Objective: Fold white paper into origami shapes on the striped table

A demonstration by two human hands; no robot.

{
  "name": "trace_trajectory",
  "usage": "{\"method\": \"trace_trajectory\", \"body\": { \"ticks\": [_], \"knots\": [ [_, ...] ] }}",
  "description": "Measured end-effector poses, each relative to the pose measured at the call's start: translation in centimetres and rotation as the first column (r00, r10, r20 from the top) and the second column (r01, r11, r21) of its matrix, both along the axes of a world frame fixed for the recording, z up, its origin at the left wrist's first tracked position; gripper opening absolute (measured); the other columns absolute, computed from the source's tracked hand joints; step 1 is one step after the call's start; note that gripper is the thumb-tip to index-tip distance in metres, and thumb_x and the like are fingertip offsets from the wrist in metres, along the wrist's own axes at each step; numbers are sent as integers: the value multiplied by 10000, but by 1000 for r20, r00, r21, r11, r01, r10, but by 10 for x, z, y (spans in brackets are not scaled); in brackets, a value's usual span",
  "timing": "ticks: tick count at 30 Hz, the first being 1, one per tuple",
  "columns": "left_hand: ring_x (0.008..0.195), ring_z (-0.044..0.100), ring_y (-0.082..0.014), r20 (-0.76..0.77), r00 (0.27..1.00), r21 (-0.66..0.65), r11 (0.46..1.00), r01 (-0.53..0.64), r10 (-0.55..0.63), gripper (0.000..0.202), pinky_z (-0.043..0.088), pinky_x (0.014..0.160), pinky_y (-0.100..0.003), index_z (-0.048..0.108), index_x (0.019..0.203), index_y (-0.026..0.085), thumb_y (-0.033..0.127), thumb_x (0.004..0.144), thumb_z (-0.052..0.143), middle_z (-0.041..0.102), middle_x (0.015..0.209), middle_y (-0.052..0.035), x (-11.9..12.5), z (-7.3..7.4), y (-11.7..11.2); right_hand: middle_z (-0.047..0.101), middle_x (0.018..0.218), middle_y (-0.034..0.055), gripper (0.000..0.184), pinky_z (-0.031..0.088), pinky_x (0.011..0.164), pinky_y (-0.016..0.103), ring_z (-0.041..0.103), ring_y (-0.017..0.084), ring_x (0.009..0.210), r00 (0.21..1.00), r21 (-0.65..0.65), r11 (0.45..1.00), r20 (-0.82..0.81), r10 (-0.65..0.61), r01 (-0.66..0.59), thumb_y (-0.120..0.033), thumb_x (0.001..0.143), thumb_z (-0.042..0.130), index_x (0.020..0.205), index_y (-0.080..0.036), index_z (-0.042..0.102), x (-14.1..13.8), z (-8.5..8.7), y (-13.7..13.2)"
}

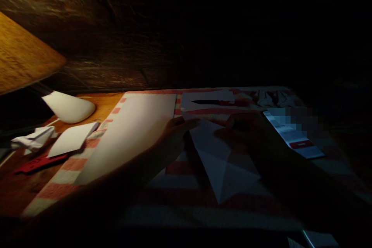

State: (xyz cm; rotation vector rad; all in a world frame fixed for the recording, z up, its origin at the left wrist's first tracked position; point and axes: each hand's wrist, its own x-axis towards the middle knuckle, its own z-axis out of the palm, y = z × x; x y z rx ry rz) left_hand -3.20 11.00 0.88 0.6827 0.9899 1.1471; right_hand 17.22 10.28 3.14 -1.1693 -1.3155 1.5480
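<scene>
The scene is very dark. A folded white paper (223, 162) with crease lines lies on a red and white checked cloth (180, 168). My left hand (176, 135) rests at the paper's upper left corner, fingers pressed down on its edge. My right hand (247, 133) lies over the paper's upper right part, fingers curled onto it. Both hands are dim, and what the fingertips do is hard to make out.
A large white sheet (130, 131) lies left of my hands. A dark knife with a red handle (216, 102) rests on a paper at the back. A printed leaflet (293, 135) lies right. Left are a lamp base (68, 106), small papers and a crumpled paper (35, 139).
</scene>
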Motion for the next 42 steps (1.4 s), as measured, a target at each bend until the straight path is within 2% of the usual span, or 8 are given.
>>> {"method": "trace_trajectory", "body": {
  "ticks": [5, 9, 15, 24, 28, 32, 35, 42],
  "knots": [
    [549, 663, -170, 1, 997, -25, 997, -79, 80, 191, 554, 582, -293, 723, 724, 120, 191, 616, 864, 710, 635, -47, -3, 2, 4, 692, 715, 15, 274, 480, 605, 296, 648, 168, 673, 995, -17, 1000, -101, 19, -21, -287, 730, 857, 619, -199, 623, -5, 2, -7],
    [543, 653, -156, -16, 995, -15, 995, -96, 96, 159, 551, 587, -283, 723, 724, 129, 189, 636, 841, 698, 627, -36, -4, 2, 4, 677, 714, 0, 269, 459, 604, 296, 617, 155, 656, 988, -24, 996, -127, 87, -90, -266, 729, 854, 623, -208, 613, -4, -2, -6],
    [510, 637, -150, -72, 993, 36, 995, -89, 92, 193, 535, 549, -268, 710, 682, 128, 213, 604, 865, 669, 574, -22, -4, 1, 4, 615, 611, -9, 272, 391, 514, 277, 544, 133, 555, 998, -33, 998, -53, 45, -47, -325, 710, 873, 641, -208, 637, -2, -10, -1],
    [580, 677, -166, -35, 995, 47, 995, -90, 91, 223, 559, 608, -279, 727, 678, 97, 211, 582, 892, 715, 642, -64, -8, -6, 13, 643, 614, -3, 283, 431, 551, 265, 585, 127, 585, 999, 32, 999, 17, 27, -28, -353, 697, 879, 627, -180, 667, 8, -4, 10],
    [581, 679, -173, -61, 992, 25, 994, -109, 110, 237, 552, 596, -285, 713, 686, 95, 228, 595, 886, 714, 649, -71, -11, -4, 15, 657, 642, 2, 278, 485, 584, 278, 618, 147, 622, 999, 30, 999, -34, 30, -29, -335, 691, 878, 612, -189, 655, 9, -6, 12],
    [573, 671, -164, -62, 991, 20, 993, -117, 118, 238, 548, 598, -281, 704, 703, 108, 224, 594, 882, 709, 651, -52, -12, -2, 15, 758, 877, 57, 281, 540, 656, 310, 687, 194, 767, 987, -40, 998, -153, 42, -49, -324, 657, 892, 617, -198, 644, 7, -14, 15],
    [537, 642, -152, -33, 991, -9, 992, -128, 127, 213, 526, 569, -266, 672, 653, 122, 185, 573, 859, 673, 594, -26, -13, -1, 17, 769, 998, 66, 284, 550, 696, 326, 704, 200, 811, 976, -55, 996, -209, 61, -74, -322, 662, 884, 594, -200, 637, 5, -19, 18],
    [525, 638, -172, 49, 991, -144, 983, -113, 121, 81, 536, 566, -286, 680, 663, 109, 103, 591, 716, 672, 589, -55, -10, 10, 19, 762, 961, 79, 304, 546, 758, 358, 711, 234, 876, 952, -50, 989, -283, 117, -137, -339, 620, 908, 558, -195, 647, 6, -32, 30]
  ]
}}
